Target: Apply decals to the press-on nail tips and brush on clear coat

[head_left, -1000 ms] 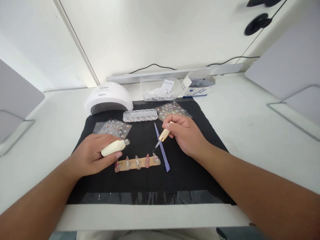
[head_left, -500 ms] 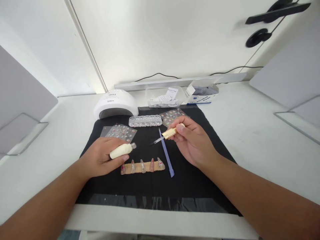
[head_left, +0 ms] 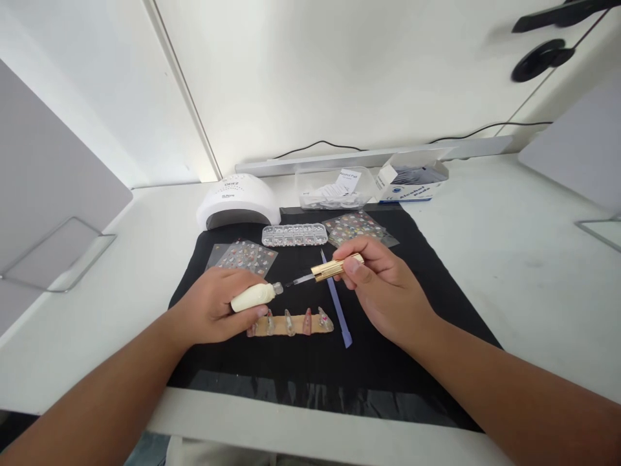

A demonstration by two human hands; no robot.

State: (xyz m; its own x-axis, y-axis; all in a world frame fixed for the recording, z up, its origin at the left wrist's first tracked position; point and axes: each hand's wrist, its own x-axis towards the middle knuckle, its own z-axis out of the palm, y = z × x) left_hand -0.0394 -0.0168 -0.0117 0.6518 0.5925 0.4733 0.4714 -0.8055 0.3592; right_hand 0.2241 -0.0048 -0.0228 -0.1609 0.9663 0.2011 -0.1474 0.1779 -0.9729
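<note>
My left hand (head_left: pixel 213 307) is closed around a cream nail polish bottle (head_left: pixel 252 298), tilted with its clear neck to the right. Between the fingers of my right hand (head_left: pixel 383 285) is the gold cap of a polish brush (head_left: pixel 334 266). Its dark bristle tip points left, just off the bottle's mouth. Below the bottle, several decorated false nails (head_left: pixel 290 321) stand in a row on a tan strip (head_left: pixel 279 325); my left fingers cover part of the leftmost ones. A purple tweezers-like tool (head_left: pixel 339 310) lies under and beside the brush.
A white nail lamp (head_left: pixel 237 197) stands at the back left. Near it are a clear rhinestone case (head_left: pixel 294 235), sticker sheets (head_left: pixel 250 255), a clear plastic box (head_left: pixel 334 197) and an alcohol pads box (head_left: pixel 412 184). A black mat (head_left: pixel 291 369) covers the table's middle.
The brush tip and the bottle mouth have come closer together, with the brush now more level. The whole view has shifted, so the table things appear farther right.
</note>
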